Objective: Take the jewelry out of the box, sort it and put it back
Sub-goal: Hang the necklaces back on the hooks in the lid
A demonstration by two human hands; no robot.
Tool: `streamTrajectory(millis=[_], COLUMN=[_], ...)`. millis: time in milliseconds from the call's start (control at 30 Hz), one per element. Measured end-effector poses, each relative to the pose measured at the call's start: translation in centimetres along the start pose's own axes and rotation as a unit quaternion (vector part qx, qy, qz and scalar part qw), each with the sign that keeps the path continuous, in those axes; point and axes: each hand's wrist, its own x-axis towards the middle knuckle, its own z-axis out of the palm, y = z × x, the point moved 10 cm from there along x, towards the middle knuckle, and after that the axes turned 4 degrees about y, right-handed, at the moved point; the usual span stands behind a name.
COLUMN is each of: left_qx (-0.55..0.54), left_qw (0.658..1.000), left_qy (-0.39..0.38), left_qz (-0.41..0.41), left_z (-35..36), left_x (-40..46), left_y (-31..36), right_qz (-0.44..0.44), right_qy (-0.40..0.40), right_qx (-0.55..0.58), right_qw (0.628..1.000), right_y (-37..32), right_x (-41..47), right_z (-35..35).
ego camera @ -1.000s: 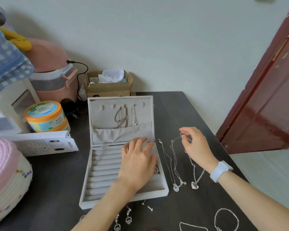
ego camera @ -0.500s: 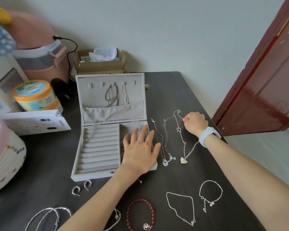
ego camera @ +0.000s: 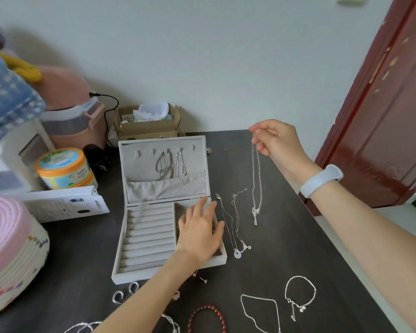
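An open grey jewelry box [ego camera: 149,239] lies on the dark table [ego camera: 286,255], its lid upright with chains [ego camera: 171,164] hung on hooks. My left hand [ego camera: 201,233] rests flat, fingers spread, over the box's right compartment. My right hand [ego camera: 277,143] is raised above the table and pinches a silver necklace [ego camera: 257,183], which dangles with its pendant just over the tabletop. Two more necklaces [ego camera: 235,227] lie stretched out beside the box. Bracelets [ego camera: 299,296], a red bead bracelet [ego camera: 208,318], a chain [ego camera: 259,313], ear studs and hoop earrings [ego camera: 125,293] lie along the near edge.
A cardboard box [ego camera: 148,123] stands against the wall behind the jewelry box. To the left are an orange-lidded tub [ego camera: 63,168], a white carton [ego camera: 65,204], a pink appliance [ego camera: 70,109] with a black cable, and a woven basket [ego camera: 12,255]. A dark red door [ego camera: 389,104] stands at right.
My right hand has lifted the heart-pendant necklace off the table, so it now hangs in the air. My left hand stays on the box. The view tilted up slightly.
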Motion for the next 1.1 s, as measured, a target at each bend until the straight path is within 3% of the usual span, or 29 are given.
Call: streamTrajectory(millis=[133, 300, 400, 533, 633, 733, 1100], left_qx=[-0.13, -0.15, -0.089, 0.089, 0.165, 0.23, 0.248], left_qw=[0.99, 0.981, 0.987, 0.988, 0.978, 0.954, 0.939], left_qy=[0.053, 0.122, 0.133, 0.126, 0.128, 0.177, 0.223], left_qz=[0.01, 0.023, 0.009, -0.01, 0.021, 0.076, 0.08], left_z=[-5.1, -12.6, -15.1, -15.6, -13.7, -12.4, -10.7], left_x=[1.9, 4.9, 5.9, 5.0, 3.7, 3.1, 2.7], left_y=[0.2, -0.5, -2.8, -6.8, -9.1, -10.0, -10.4], right_qz=[-0.071, -0.134, -0.13, -0.114, -0.117, -0.128, -0.14], right_qy=[-0.006, -0.022, -0.028, -0.046, -0.054, -0.063, -0.094], right_qx=[0.039, 0.048, 0.072, 0.087, 0.063, 0.045, -0.002], right_qw=[0.997, 0.99, 0.989, 0.989, 0.99, 0.989, 0.986], right_y=[-6.1, -11.8, -13.5, -14.3, -14.5, -15.0, -13.0], right_x=[0.5, 2.3, 3.5, 4.0, 3.7, 3.5, 4.1], right_z=[1.8, 5.9, 8.8, 13.0, 15.6, 17.6, 19.5])
